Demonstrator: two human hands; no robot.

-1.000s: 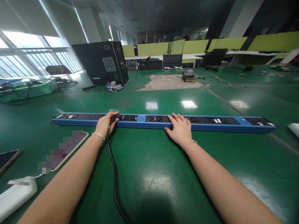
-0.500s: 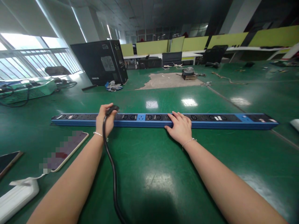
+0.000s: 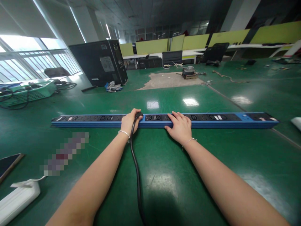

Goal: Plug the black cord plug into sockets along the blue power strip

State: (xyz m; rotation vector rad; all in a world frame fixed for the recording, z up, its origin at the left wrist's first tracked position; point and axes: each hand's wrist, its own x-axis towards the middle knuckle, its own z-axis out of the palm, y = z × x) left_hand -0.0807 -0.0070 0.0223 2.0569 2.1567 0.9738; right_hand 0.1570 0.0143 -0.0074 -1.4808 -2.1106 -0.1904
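Note:
A long blue and black power strip (image 3: 211, 125) lies across the green table, its several sockets facing up. My left hand (image 3: 129, 123) is closed around a black power plug (image 3: 139, 115), held at the blue socket left of the strip's middle. Fingers and plug hide that socket, so I cannot tell whether the plug is in it. From the plug a thick black cord (image 3: 136, 163) runs down toward me. My right hand (image 3: 181, 128) grips the strip right of its middle, fingers over the top and thumb against the near side.
Left of my arm lie a blurred-out phone (image 3: 67, 153), another dark phone (image 3: 9, 164) and a white device (image 3: 21, 197). Behind the strip are a black computer tower (image 3: 101, 62), gloves (image 3: 113, 87), a green basket of cables (image 3: 37, 92) and a small round metal part (image 3: 188, 72).
My left hand has moved right along the strip with the plug, from the left part to the blue socket, and the cord has followed. My right hand has stayed in place.

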